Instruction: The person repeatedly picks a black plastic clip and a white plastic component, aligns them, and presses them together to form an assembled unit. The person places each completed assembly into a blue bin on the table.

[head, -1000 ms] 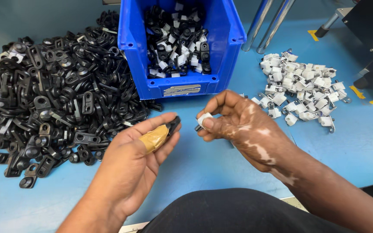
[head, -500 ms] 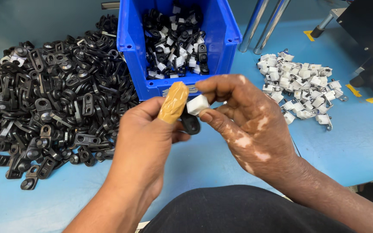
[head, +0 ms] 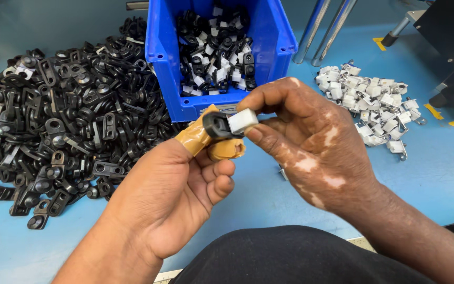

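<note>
Between two hands — left hand [head: 177, 194], right hand [head: 311, 142] — one black clip [head: 216, 125], one white clip [head: 241, 121].

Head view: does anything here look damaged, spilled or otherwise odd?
Only slightly: the left hand has tan tape wrapped around its thumb and forefinger tips. The loose black parts and white parts lie in heaps beside the blue bin.

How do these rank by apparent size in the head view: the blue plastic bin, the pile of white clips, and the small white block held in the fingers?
1. Blue plastic bin
2. Pile of white clips
3. Small white block, smallest even though nearest the camera
</note>
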